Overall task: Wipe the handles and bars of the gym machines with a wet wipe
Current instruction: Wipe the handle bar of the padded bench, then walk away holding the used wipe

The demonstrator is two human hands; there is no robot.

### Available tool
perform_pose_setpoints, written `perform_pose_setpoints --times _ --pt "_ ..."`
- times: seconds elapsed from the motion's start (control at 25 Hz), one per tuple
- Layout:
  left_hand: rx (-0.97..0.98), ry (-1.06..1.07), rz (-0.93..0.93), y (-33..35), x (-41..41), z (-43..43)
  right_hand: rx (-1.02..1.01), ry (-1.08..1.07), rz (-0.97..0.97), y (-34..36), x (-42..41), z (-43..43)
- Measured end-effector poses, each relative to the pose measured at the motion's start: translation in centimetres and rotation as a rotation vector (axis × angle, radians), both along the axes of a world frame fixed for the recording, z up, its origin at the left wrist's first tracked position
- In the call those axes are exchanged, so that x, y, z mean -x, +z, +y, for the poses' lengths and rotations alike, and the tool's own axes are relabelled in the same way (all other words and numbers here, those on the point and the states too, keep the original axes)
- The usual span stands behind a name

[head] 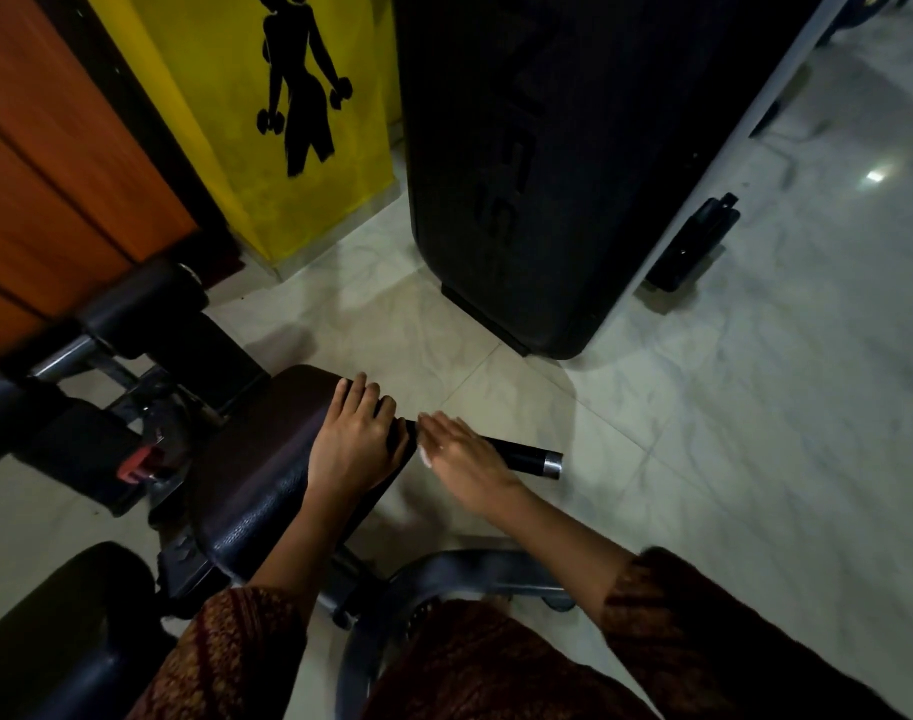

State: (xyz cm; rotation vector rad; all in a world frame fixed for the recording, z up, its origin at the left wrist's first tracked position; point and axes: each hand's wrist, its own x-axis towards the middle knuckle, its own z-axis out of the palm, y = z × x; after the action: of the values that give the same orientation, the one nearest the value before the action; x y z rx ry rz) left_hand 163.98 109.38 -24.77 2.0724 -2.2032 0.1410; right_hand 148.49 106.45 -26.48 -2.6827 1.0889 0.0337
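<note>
1. Handle [522, 457], black cylindrical rubber, chrome end collar: juts from dark leatherette seat pad [267, 459].
2. Left grip [355, 439]: fingers curled over pad edge.
3. Right grip [464, 454]: straight fingers press white wet wipe [426, 458] onto handle.

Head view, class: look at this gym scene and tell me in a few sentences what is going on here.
A person is wiping a gym machine. The right hand lies flat, fingers straight, over the black handle, pressing a white wipe that peeks out under the palm. The left hand braces on the pad, fingers curled over its edge beside the handle's inner end. The handle's chrome tip is uncovered.
</note>
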Motion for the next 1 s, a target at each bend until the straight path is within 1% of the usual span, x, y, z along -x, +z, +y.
perform_pose_setpoints --times 0.08,0.16,0.2,0.28,0.52,0.6,0.68,0.76,0.84,0.92,1.0 --pt "0.013 0.004 0.019 -0.1 0.0 0.0 -0.033 0.057 0.047 -1.0 -1.0 -0.8" --pt "0.019 0.004 0.02 -0.2 -0.1 -0.1 -0.016 0.064 0.029 -1.5 -0.1 -0.8" --pt "0.018 0.003 0.014 -0.3 -0.2 -0.1 -0.016 0.086 0.095 -1.2 0.8 -0.5" --pt "0.024 0.001 0.013 -0.3 -0.1 -0.1 0.019 0.066 0.128 -1.2 2.4 0.1" --pt "0.015 0.006 0.057 -0.4 -0.4 0.2 0.244 -0.063 0.022 -0.8 6.6 1.1" --pt "0.008 -0.008 0.084 -0.5 -0.5 0.3 0.233 -0.139 -0.003 -0.5 7.9 1.7" --pt "0.015 -0.028 0.116 -0.7 -0.8 0.3 0.174 -0.241 -0.093 0.0 9.4 1.7" --pt "-0.007 0.005 0.206 -0.6 -1.0 -0.1 0.075 -0.299 -0.177 0.5 11.0 1.2" --pt "-0.037 0.057 0.368 0.2 -0.1 -0.5 0.043 -0.415 -0.247 1.9 11.9 0.7" --pt "-0.081 0.012 0.537 1.9 2.2 -1.7 -0.009 -0.561 -0.415 3.9 12.3 -0.1" --pt "-0.123 -0.102 0.615 4.3 5.6 -3.8 -0.047 -0.628 -0.503 6.3 13.2 -1.5"
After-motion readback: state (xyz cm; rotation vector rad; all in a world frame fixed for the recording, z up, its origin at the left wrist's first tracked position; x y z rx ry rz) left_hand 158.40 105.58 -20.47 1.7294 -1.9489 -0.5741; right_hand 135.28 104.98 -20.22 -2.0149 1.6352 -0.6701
